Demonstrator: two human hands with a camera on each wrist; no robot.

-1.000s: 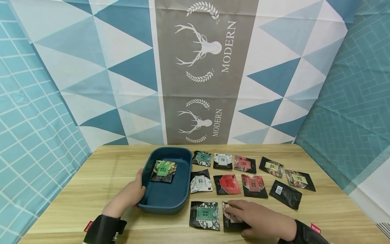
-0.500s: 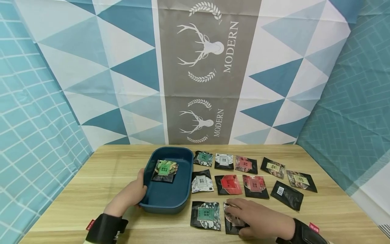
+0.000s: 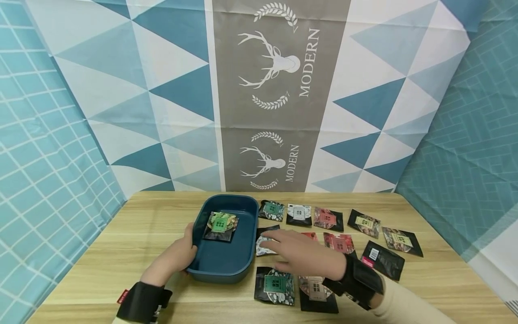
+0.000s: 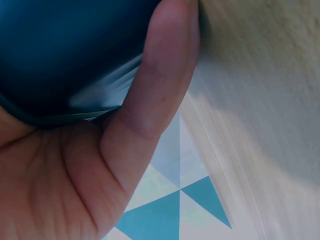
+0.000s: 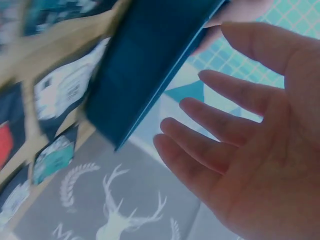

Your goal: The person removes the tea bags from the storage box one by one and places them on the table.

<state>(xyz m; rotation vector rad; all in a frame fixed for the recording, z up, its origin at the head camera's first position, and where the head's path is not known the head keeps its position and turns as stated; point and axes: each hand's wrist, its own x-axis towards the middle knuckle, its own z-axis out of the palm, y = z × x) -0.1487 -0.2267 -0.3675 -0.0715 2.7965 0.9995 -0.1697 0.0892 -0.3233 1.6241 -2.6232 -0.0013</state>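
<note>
A dark blue oblong bin (image 3: 224, 261) stands left of centre on the table. My left hand (image 3: 174, 258) grips its left side, and the left wrist view shows a digit lying along the bin's wall (image 4: 60, 60). Inside the bin lies a green-labelled pouch (image 3: 220, 222), overlapping another dark pouch. My right hand (image 3: 301, 254), palm bare and fingers spread in the right wrist view, is over the pouches right of the bin. It partly hides a white-and-black pouch (image 3: 265, 247) and a red one. Nearer me lie a teal-labelled pouch (image 3: 275, 284) and a brown-labelled pouch (image 3: 317, 290).
Several more flat pouches lie in rows to the right, among them a red-labelled pouch (image 3: 327, 219), a yellow-labelled pouch (image 3: 364, 222) and a face-down black pouch (image 3: 390, 265). A patterned cloth (image 3: 263, 112) hangs behind the wooden table (image 3: 137, 225).
My right hand has left the brown-labelled pouch, which now shows, and has moved up and left towards the bin. The left hand keeps its place on the bin.
</note>
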